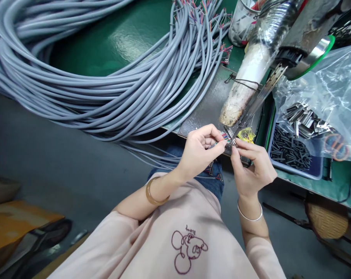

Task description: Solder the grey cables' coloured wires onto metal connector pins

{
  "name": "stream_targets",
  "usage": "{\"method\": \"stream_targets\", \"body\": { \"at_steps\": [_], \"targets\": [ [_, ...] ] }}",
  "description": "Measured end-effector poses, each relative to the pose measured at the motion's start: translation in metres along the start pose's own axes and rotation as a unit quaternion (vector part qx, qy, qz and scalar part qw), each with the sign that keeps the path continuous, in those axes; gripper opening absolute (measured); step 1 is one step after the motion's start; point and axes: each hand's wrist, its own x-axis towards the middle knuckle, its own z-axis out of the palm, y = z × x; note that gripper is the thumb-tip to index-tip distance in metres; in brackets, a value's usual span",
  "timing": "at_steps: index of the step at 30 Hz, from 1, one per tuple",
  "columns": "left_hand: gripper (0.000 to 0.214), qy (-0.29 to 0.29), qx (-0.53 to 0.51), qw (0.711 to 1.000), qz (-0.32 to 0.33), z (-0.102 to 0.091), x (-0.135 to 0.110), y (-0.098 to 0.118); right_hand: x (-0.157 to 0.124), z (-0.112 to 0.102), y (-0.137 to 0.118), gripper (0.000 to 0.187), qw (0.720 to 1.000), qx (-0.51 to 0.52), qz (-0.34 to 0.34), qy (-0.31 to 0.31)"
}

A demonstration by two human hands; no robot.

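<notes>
My left hand (203,147) is closed in a pinch on thin coloured wires (226,136). Close beside it, thumb and fingers of my right hand (252,162) grip a small metal multi-pin connector (232,142). The wires meet the connector's pins between my two hands, though fingers partly cover the joint. Just above the connector points the tip of a mounted soldering iron (258,101); whether they touch I cannot tell. A pale, scorched tube (236,99) wrapped in clear plastic ends right behind my fingertips. A scrap of yellow material (246,135) lies near my right fingers.
Thick coils of grey cable (129,93) with stripped ends cover the left of the green bench (114,42). At right, a blue tray (315,174) holds small black pieces (288,149) and a clear bag (335,89) of metal connectors. Finished-looking connectors (210,168) hang by my lap.
</notes>
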Motion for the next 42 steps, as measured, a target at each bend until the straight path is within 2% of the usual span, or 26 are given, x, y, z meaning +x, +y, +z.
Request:
{"method": "stream_targets", "body": {
  "at_steps": [21, 25, 31, 35, 38, 42],
  "targets": [
    [0.017, -0.008, 0.007, 1.000, 0.009, 0.003, 0.002, 0.012, 0.007, -0.002, -0.003, 0.018, 1.000, -0.002, -0.006, 0.010],
    [0.017, -0.014, -0.003, 1.000, 0.012, 0.003, 0.003, 0.015, 0.008, -0.006, -0.006, 0.021, 0.999, -0.026, -0.022, -0.005],
    [0.017, -0.040, 0.008, 0.997, -0.072, -0.004, 0.003, 0.011, -0.002, -0.010, 0.001, 0.021, 0.991, -0.072, -0.102, -0.045],
    [0.016, -0.054, 0.008, 0.995, -0.082, -0.005, 0.000, 0.007, -0.007, -0.014, 0.005, 0.024, 0.989, -0.082, -0.118, -0.044],
    [0.013, -0.067, -0.006, 0.995, -0.069, -0.007, -0.006, 0.005, -0.006, -0.014, 0.001, 0.025, 0.995, -0.055, -0.082, -0.029],
    [0.026, -0.132, -0.055, 0.989, -0.048, -0.015, -0.014, 0.002, -0.004, -0.014, -0.007, 0.014, 0.996, 0.027, 0.083, -0.030]
  ]
}}
